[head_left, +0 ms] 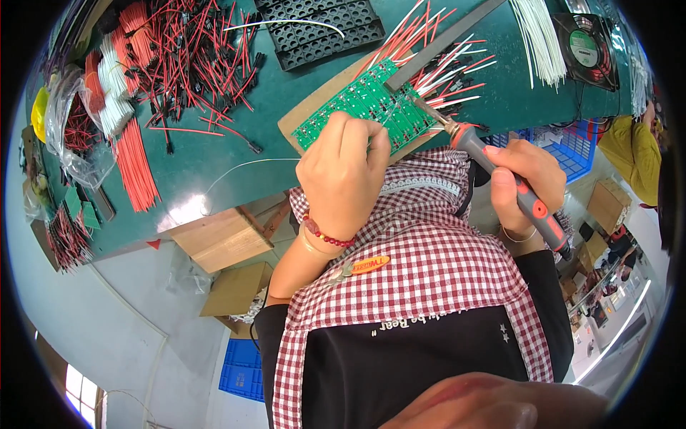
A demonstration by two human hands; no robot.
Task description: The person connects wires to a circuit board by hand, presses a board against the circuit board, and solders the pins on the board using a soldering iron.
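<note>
Checked red-and-white cloth with a black panel [421,286] is filling the near part of the view, worn by the person bending over the green worktop [236,154]. Just beyond it, the left hand [343,175] is curling its fingers down onto the near edge of a green circuit board [364,100], pressing it in place; a red bead bracelet [325,234] is circling that wrist. The board is lying on a brown backing sheet [311,107], with red and white wire leads [443,64] fanning out from its far right side. The right hand [522,179] is wrapping closed around a grey-and-red soldering iron [514,182], whose tip is touching the board's right part.

Far left on the worktop, loose red wires with black connectors [193,64] are lying in a heap, beside clear plastic bags [71,129] holding more red wire. A black grid tray [321,28] is sitting at the far edge; whether its cells are holding anything I cannot tell. A small black fan [586,50] is standing far right. Below the worktop, cardboard boxes [221,236] are stacked on the left, and a blue crate [564,146] is showing on the right, its contents hidden.
</note>
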